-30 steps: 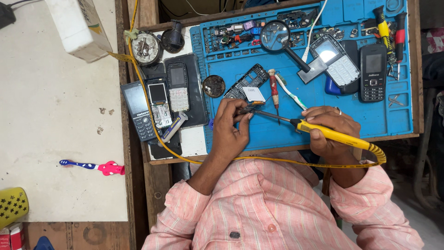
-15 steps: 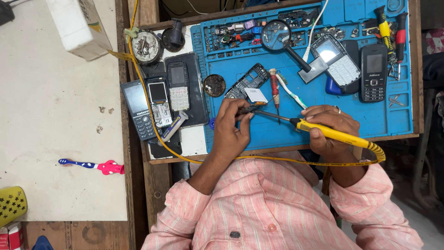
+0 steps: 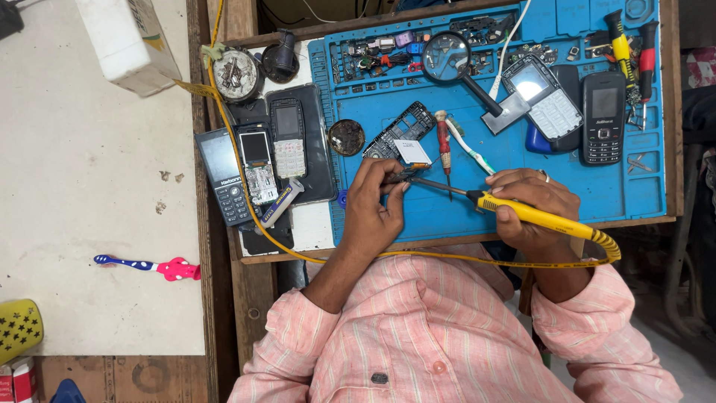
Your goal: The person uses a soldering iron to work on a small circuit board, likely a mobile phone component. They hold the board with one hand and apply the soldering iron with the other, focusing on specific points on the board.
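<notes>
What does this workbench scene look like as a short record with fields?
left hand: pinches a small part at the iron's tip
right hand: grips yellow soldering iron
surface: blue repair mat on a wooden bench
near the tip: open phone frame, red screwdriver
also on mat: magnifying glass, black keypad phone
off the mat: pink and blue toothbrush

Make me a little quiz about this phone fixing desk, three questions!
1. True or false: the right hand holds a yellow soldering iron.
2. Which tool lies on the blue mat above the hands? A) magnifying glass B) hammer C) scissors
3. Fill in: the left hand pinches a small part beside the phone ____.

Key: 1 true; 2 A; 3 frame.
</notes>
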